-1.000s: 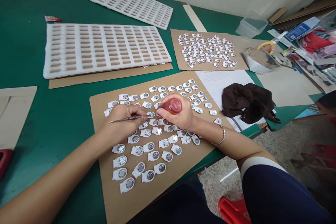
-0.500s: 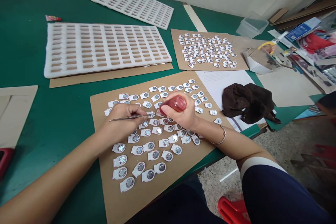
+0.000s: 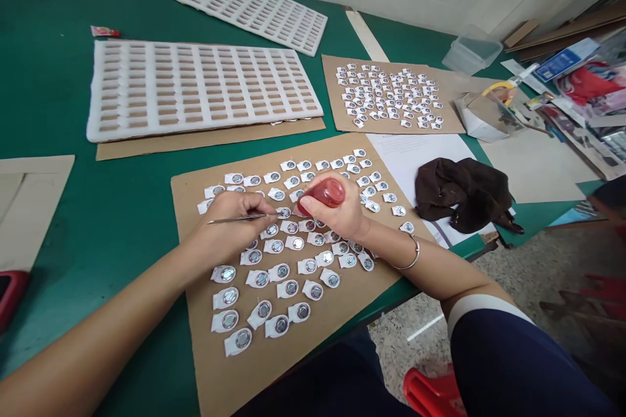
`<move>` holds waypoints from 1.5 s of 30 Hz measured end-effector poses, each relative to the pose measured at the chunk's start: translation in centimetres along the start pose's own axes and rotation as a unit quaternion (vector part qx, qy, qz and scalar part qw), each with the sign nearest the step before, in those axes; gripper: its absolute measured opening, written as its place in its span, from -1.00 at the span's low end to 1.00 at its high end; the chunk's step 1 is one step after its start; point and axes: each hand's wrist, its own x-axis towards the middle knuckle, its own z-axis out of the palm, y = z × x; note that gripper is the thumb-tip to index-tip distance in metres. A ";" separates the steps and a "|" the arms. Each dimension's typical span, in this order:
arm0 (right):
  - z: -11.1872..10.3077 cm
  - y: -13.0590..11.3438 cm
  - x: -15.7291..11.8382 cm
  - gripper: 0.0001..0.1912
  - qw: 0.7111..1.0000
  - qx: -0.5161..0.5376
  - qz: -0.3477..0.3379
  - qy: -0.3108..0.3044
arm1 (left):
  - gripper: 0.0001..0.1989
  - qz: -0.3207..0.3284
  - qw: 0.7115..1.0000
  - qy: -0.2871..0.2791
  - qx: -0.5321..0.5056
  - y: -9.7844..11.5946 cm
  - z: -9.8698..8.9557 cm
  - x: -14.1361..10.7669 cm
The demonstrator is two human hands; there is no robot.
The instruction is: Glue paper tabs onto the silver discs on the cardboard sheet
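Note:
My left hand (image 3: 235, 218) is closed around thin metal tweezers (image 3: 227, 219), whose tip is near a small white-backed piece with a round silvery centre (image 3: 283, 212). Just right of it, my right hand (image 3: 342, 212) grips a red squeeze bottle (image 3: 328, 193) tilted with its base up and its nozzle end down toward the same piece. The nozzle tip is hidden by my fingers. Rows of similar pieces lie on the cardboard sheet (image 3: 215, 374) beneath both hands.
Beyond the sheet lies a white foam tray (image 3: 205, 88) with slots, and a second foam tray (image 3: 249, 10) behind it. Another cardboard sheet (image 3: 452, 118) carries many small pieces. A dark brown cloth (image 3: 462, 195) rests on paper at right, near a clear plastic box (image 3: 472, 51).
The view has shifted slightly. Both hands keep nearly the same place over the pieces, still holding the tweezers and the red squeeze bottle.

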 end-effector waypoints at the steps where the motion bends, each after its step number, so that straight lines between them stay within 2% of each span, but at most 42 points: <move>1: 0.0 0.0 0.0 -0.83 1.000 0.005 -0.003 -0.003 | -0.85 0.002 1.000 0.000 0.001 0.0 0.0 0.0; 18: 0.1 0.0 0.1 -0.82 1.000 -0.003 0.013 -0.005 | -0.87 0.005 1.000 0.001 -0.021 -0.1 0.1 0.1; 29: 0.2 0.0 0.0 -0.82 1.000 0.007 0.001 -0.013 | -0.88 0.007 1.000 0.000 -0.030 -0.1 0.2 0.1; 38: 0.5 0.1 -0.1 -0.83 0.999 0.024 -0.019 -0.014 | -0.87 -0.021 0.999 -0.012 -0.023 0.6 0.0 -0.2; 45: 0.6 0.3 0.0 -0.83 0.999 0.024 -0.031 -0.017 | -0.86 -0.023 0.999 -0.011 -0.023 0.2 0.0 -0.1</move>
